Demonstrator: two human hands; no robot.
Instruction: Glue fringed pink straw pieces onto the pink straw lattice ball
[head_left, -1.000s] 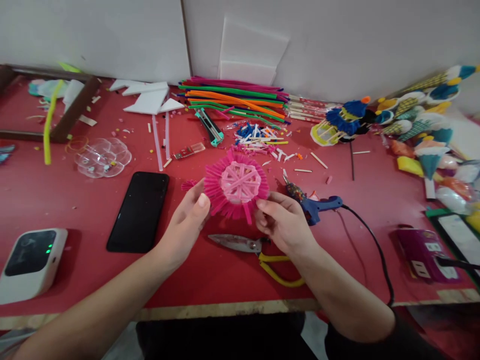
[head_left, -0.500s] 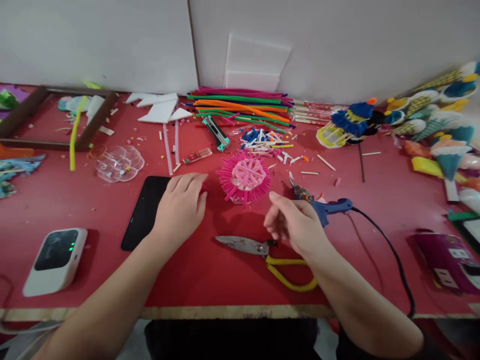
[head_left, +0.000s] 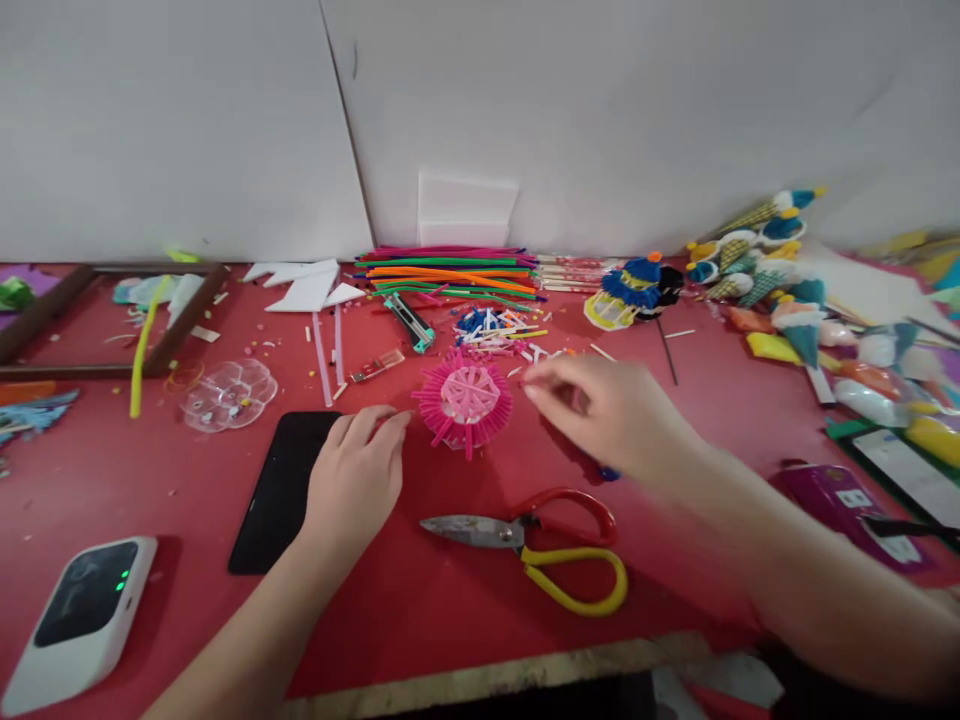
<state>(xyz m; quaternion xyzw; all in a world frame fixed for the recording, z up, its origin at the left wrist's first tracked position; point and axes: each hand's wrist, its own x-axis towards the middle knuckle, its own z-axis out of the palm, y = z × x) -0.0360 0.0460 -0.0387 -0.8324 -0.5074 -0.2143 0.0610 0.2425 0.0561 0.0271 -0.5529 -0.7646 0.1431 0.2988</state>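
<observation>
A pink craft piece stands on the red table, with a fringe of pink pipe-cleaner spokes around a lighter, criss-crossed round top. My left hand rests just left of it, beside a black phone, fingers loosely bent and nothing visible in them. On the other side, my right hand hovers, blurred, with fingertips apart near the fringe and no object seen in them. It covers most of a blue glue gun. Scissors with one red and one yellow handle lie in front, blades closed.
Behind are pipe cleaners, cut scraps, a utility knife and a blue-and-yellow craft figure. A clear palette, brown frame and white device sit left. Several wrapped cone crafts and a purple box lie right.
My right hand has risen and moved forward over the glue gun, uncovering the scissors' handles. My left hand stays beside the craft piece. The camera view has tilted up and shifted.
</observation>
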